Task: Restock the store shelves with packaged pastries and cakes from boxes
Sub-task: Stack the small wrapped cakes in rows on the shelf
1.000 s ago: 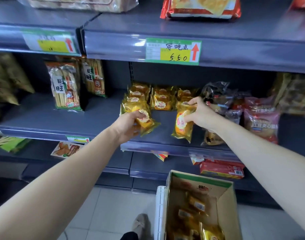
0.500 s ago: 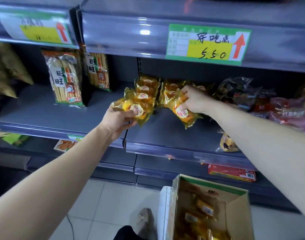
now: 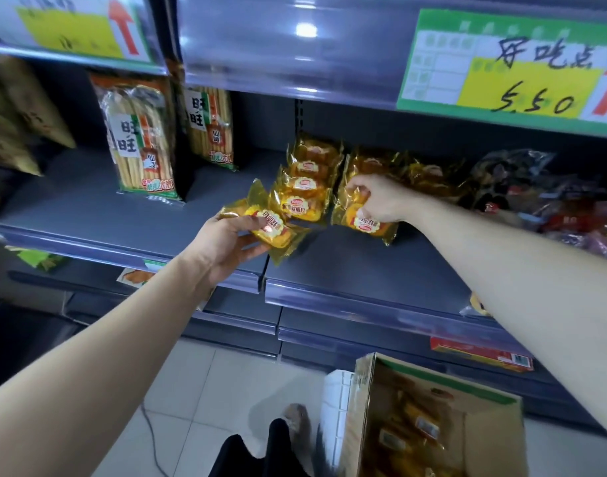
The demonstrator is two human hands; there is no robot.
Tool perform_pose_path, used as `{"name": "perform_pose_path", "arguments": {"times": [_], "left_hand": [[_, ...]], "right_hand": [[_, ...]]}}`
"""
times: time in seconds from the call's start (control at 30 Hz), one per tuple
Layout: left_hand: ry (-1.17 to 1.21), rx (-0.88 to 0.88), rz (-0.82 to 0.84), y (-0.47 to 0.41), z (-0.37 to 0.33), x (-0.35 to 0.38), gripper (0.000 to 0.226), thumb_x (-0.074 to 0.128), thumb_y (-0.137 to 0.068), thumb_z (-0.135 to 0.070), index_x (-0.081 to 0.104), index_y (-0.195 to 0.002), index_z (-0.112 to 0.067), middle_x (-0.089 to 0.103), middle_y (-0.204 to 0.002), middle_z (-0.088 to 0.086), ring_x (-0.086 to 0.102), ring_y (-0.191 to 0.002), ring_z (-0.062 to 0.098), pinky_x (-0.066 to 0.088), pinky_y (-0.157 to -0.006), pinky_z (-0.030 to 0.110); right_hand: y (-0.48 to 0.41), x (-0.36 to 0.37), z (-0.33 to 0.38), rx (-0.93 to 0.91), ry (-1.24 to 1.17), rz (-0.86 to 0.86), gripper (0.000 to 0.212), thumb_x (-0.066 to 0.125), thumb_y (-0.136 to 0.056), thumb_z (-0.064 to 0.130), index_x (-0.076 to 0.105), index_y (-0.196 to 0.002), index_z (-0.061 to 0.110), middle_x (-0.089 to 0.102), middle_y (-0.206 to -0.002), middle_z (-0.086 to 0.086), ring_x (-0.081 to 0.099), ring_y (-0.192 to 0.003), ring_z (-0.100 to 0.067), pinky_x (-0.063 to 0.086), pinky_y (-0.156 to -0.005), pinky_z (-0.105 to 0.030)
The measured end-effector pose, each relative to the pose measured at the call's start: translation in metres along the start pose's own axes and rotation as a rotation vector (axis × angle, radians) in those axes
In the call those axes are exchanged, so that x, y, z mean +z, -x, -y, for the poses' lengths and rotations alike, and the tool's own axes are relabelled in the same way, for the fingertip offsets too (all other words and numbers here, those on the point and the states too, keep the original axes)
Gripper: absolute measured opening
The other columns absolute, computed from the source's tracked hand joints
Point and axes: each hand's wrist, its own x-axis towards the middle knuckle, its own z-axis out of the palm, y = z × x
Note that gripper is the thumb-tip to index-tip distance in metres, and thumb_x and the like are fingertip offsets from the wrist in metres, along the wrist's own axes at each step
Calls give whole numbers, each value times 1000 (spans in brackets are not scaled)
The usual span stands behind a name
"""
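My left hand [image 3: 226, 247] grips a yellow-wrapped pastry pack [image 3: 269, 232] just above the grey middle shelf [image 3: 88, 215], in front of a row of the same packs [image 3: 303, 187]. My right hand [image 3: 377, 197] holds a second yellow pack [image 3: 367, 223] down on the shelf in front of another row of packs [image 3: 374, 165]. An open cardboard box [image 3: 364, 401] on the floor at lower right holds several more yellow packs [image 3: 415, 428].
Tall rice-cracker bags [image 3: 140, 139] stand to the left on the same shelf. Dark and red snack bags [image 3: 550, 197] lie to the right. A price tag reading 5.50 [image 3: 508, 67] hangs on the shelf above. Lower shelves hold a red box [image 3: 481, 354]. My foot [image 3: 296, 418] stands beside the box.
Both hands have carried their packs deeper onto the shelf, toward the rows of yellow packs. The view has moved closer to the shelf.
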Motion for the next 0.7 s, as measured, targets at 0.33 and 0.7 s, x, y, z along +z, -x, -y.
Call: {"name": "perform_pose_path", "arguments": {"times": [0.33,0.7], "left_hand": [[17,-32,44,4,-1,8,19,57,-87,0,57,-104,-8,68,-98,9,70,-76,18,57,-60,26],[76,54,-10,1,2,28,51,59,-81,12,44,-115,-23,65,-103,11,69,-77,23,57,-64,33]], "right_hand": [[11,-16,-7,160,-676,-97,55,62,-76,-9,59,-115,31,56,-122,-5,57,-109,-26,56,-81,-40],[30,22,-54,278,-664,-305,37,77,-73,8,53,-100,20,63,-111,-3,59,-102,-20,46,-84,-28]]}}
